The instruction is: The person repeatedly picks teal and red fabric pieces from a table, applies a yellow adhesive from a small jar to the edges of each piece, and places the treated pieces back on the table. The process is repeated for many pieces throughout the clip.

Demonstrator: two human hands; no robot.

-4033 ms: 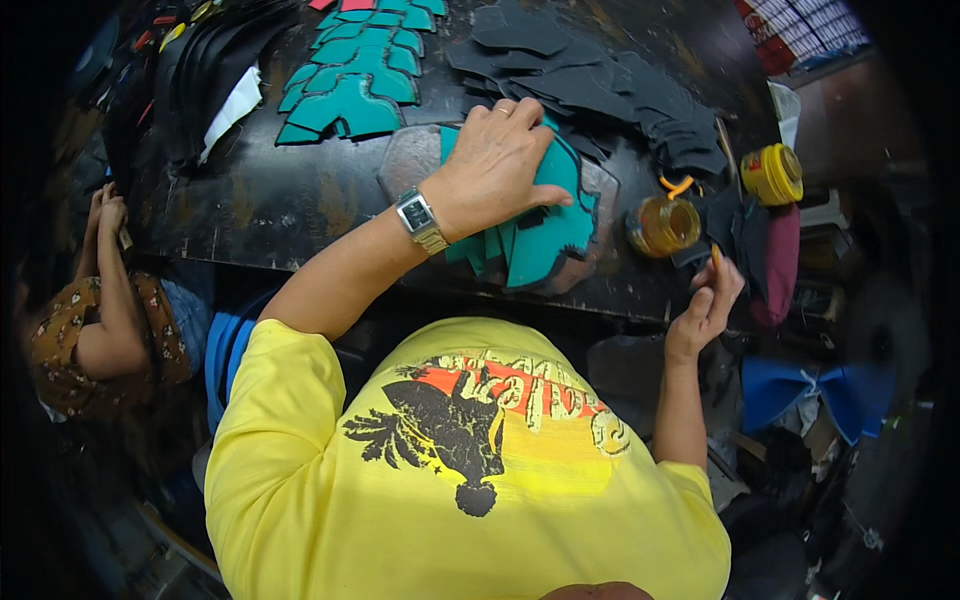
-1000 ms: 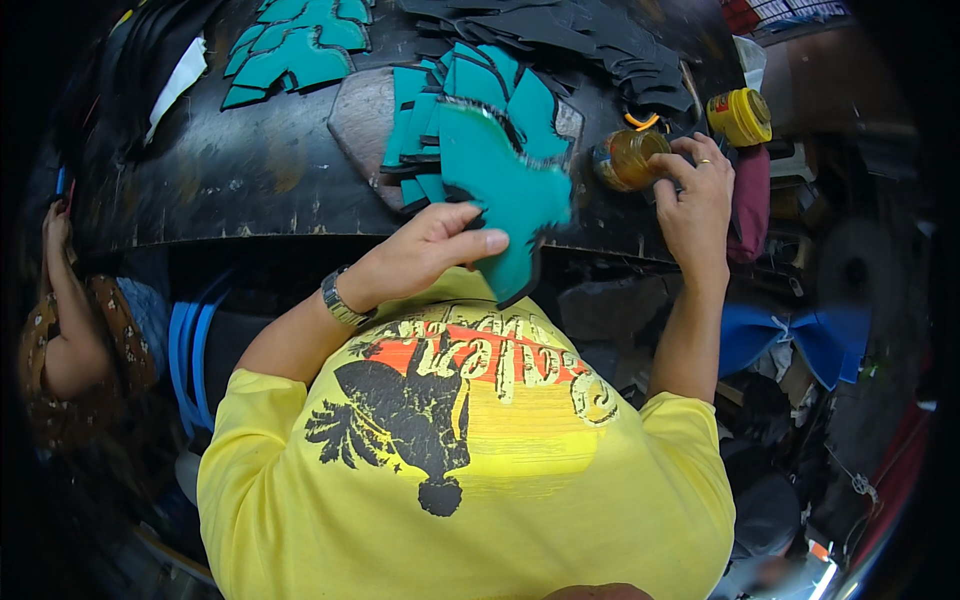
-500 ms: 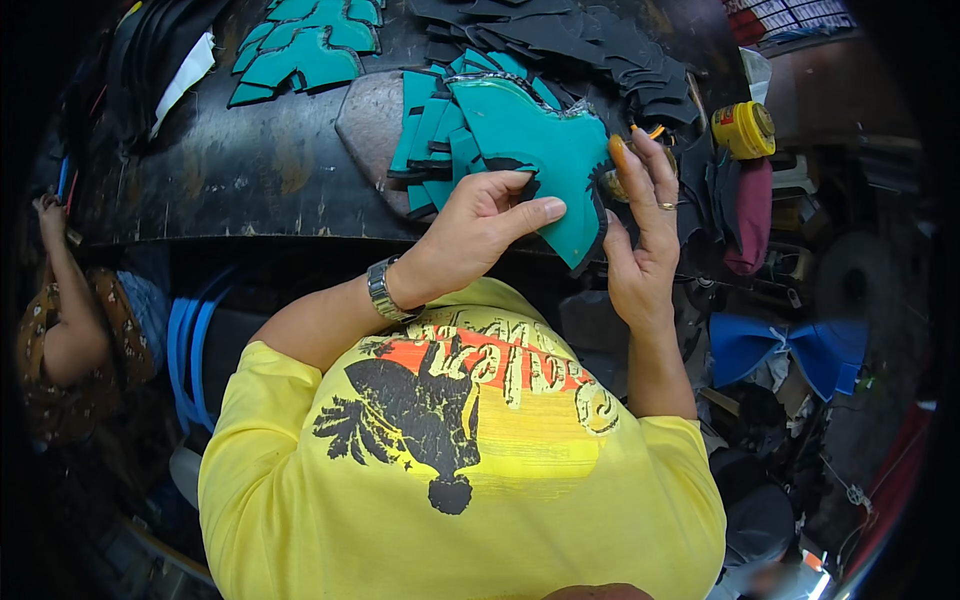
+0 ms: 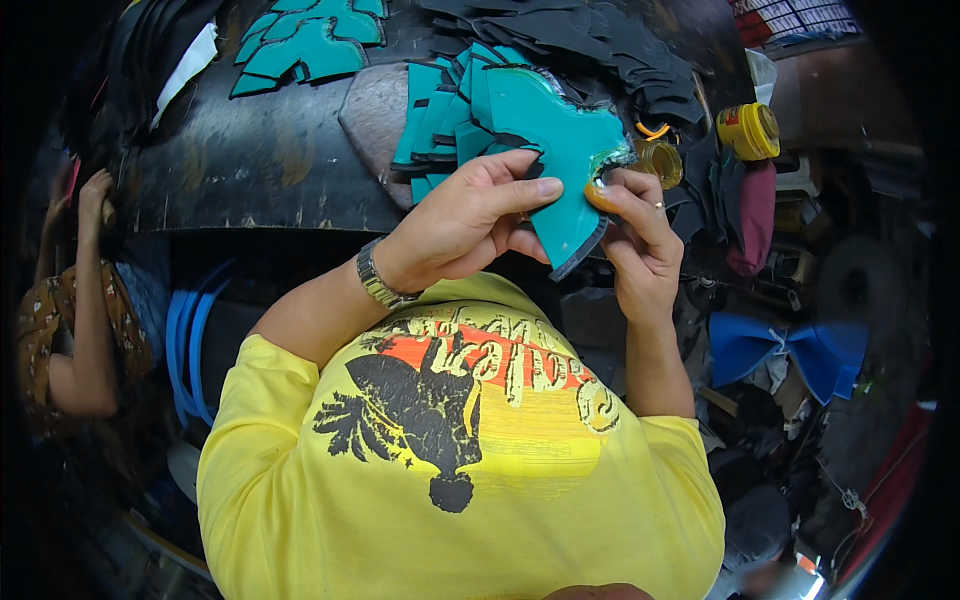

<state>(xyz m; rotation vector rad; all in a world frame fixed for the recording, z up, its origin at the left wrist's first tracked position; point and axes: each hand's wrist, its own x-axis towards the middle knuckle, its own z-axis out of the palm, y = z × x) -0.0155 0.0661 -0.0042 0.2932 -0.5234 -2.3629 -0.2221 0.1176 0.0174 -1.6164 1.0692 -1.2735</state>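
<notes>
We are seeing a matt teal leather piece [image 4: 540, 130], a scuffed black worktop [image 4: 250, 160] shining dully, a glossy yellow tin [image 4: 748, 130], a metal watchband [image 4: 376, 280].

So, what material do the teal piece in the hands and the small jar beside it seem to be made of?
The teal piece looks like matte leather or a synthetic leather-like sheet: it bends in the left hand and right hand and shows a dark, thin cut edge. The small jar looks like clear amber glass or plastic; which one is unclear.
</notes>
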